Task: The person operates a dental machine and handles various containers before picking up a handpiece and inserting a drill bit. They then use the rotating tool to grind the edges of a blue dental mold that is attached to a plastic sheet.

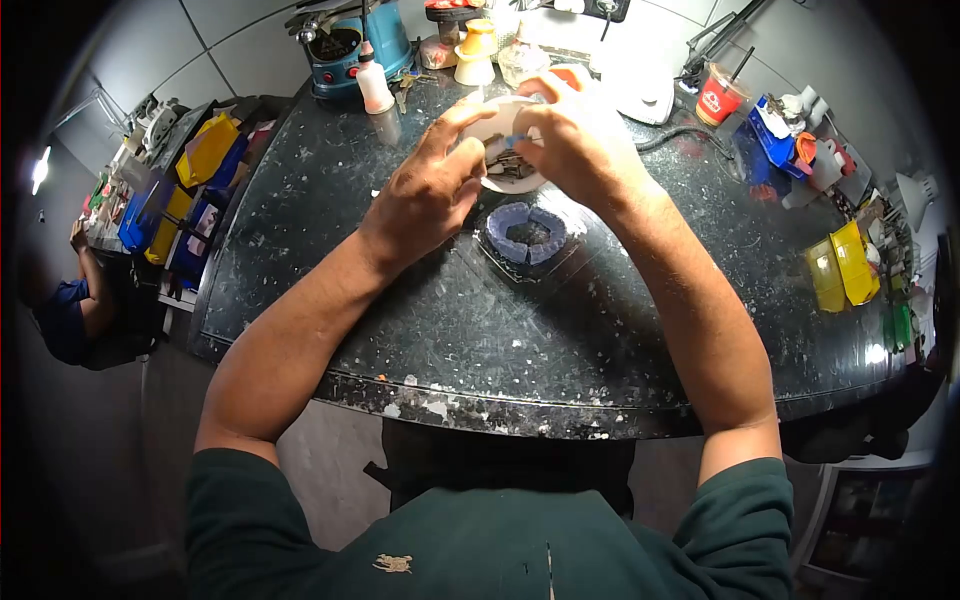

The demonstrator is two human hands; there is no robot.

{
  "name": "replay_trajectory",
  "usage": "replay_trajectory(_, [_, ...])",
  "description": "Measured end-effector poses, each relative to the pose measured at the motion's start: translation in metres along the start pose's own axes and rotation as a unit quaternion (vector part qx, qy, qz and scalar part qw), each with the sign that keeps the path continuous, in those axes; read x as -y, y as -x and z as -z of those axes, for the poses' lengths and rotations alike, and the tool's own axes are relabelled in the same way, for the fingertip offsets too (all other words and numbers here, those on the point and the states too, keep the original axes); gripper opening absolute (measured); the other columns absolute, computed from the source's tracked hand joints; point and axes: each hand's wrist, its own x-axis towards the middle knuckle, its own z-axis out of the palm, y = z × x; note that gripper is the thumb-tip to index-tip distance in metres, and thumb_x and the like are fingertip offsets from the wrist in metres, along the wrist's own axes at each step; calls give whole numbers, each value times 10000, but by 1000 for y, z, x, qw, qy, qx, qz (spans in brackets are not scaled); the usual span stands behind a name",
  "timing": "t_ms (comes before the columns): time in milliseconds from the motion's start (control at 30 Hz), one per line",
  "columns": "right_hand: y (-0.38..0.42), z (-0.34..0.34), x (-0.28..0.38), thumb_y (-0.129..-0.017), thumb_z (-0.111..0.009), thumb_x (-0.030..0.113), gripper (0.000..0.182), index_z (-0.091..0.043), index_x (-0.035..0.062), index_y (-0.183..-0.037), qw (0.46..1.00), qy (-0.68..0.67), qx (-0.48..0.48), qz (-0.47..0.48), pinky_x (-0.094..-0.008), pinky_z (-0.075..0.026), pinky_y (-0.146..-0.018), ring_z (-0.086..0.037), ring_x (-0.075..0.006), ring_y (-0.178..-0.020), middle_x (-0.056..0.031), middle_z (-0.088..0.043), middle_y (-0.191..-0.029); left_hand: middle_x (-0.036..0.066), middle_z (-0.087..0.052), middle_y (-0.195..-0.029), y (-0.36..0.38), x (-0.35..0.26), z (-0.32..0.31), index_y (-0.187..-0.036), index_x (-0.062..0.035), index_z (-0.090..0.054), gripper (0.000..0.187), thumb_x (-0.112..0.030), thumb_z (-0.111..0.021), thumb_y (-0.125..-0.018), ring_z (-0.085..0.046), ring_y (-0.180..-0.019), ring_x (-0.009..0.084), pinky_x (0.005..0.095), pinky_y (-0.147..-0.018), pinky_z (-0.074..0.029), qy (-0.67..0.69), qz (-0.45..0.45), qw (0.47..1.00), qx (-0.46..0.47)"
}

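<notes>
A white bowl (492, 124) stands toward the back of the dark worktop, its opening facing me. Small grey-brown pieces (510, 172) lie inside it. At the bowl's left side, my left hand (428, 182) is closed with curled fingers, seemingly gripping the rim. My right hand (572, 140) reaches over the right side, its fingertips pinched at a small bluish thing (514, 142) too small to name. Just in front of the bowl, a blue-purple ring of segmented, mould-like pieces (545, 250) rests on a clear base. Neither hand touches that ring.
Behind my hands are a turquoise machine (385, 45), a squeeze bottle (373, 80) and a yellow-topped container (476, 50). A red cup with a straw (718, 98) stands back right. Yellow bins (850, 262) line the right edge. Another person (75, 305) sits far left.
</notes>
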Motion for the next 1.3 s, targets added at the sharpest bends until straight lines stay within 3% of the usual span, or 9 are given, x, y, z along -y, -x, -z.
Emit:
replay_trajectory(567, [1, -4, 13, -752, -677, 106, 140, -669, 104, -892, 991, -24, -126, 32, -431, -417, -1043, -451, -323, -1257, -102, -561, -1270, 206, -484, -1407, -1, 4, -1, -886, -4, -586, 226, 78, -728, -730, -471, -1316, 367, 420, -1093, -412, 76, 41, 996, 1])
replay_trajectory(700, [1, -17, 20, -697, -809, 319, 252, -658, 125, -644, 989, -34, -136, 41, -419, -429, -1014, -491, -343, -1246, -116, -646, -1183, 198, -488, -1405, -1, 2, -2, -889, -8, -590, 226, 69, -731, -730, -479, -1310, 359, 412, -1093, -411, 64, 36, 997, 7])
replay_trajectory(833, [3, -25, 18, -688, -812, 304, 216, -691, 125, -686, 993, 2, -119, 26, -421, -440, -1003, -500, -343, -1243, -126, -648, -1192, 183, -541, -1348, -2, -1, -3, -916, -13, -597, 248, 65, -738, -727, -507, -1284, 335, 402, -1061, -430, 78, 48, 996, -9])
replay_trajectory(933, [-4, -20, 13, -741, -742, 257, 215, -740, 44, -707, 979, -73, -189, -4, -418, -450, -959, -561, -296, -1129, -148, -684, -974, 179, -596, -1260, -3, 1, -2, -929, -20, -599, 247, 50, -737, -737, -547, -1235, 323, 395, -1022, -452, 53, 47, 998, -1])
replay_trajectory(1033, [-10, 0, -3, -797, -747, 294, 226, -770, 74, -845, 916, -375, -86, -114, -333, -503, -841, -618, -208, -1067, -95, -717, -1000, 179, -623, -1190, -3, 5, 0, -933, -26, -600, 241, 29, -741, -745, -582, -1181, 323, 392, -998, -467, 76, 128, 989, -11])
replay_trajectory(1067, [-12, 11, -7, -817, -749, 320, 266, -766, 77, -925, 801, -566, -30, -194, -303, -485, -880, -646, -185, -1012, -68, -730, -1016, 183, -618, -1184, -3, 10, -1, -932, -27, -603, 228, 4, -742, -754, -599, -1148, 325, 394, -983, -475, 35, 74, 996, -40])
replay_trajectory(1133, [0, 32, -13, -865, -720, 340, 325, -753, 43, -991, 833, -447, -140, -293, -289, -469, -924, -665, -173, -966, -61, -740, -1010, 181, -616, -1187, -3, 16, 1, -931, -28, -604, 227, -13, -748, -756, -598, -1151, 328, 391, -980, -475, 13, 100, 994, -42])
replay_trajectory(1233, [32, 73, -25, -960, -592, 358, 396, -627, 12, -1150, 782, -474, -47, -402, -433, -406, -1071, -639, -251, -1154, -88, -711, -1077, 173, -601, -1213, -2, 36, 0, -961, -19, -605, 248, -27, -745, -757, -569, -1186, 331, 385, -1005, -453, -18, 128, 991, -38])
replay_trajectory(1300, [65, 55, -64, -980, -545, 344, 275, -601, 76, -970, 733, -526, -39, -429, -351, -503, -777, -615, -163, -736, -11, -589, -775, 161, -597, -1223, -1, 49, 1, -964, -10, -597, 256, -37, -747, -759, -564, -1187, 334, 380, -1008, -449, -31, 135, 990, -37])
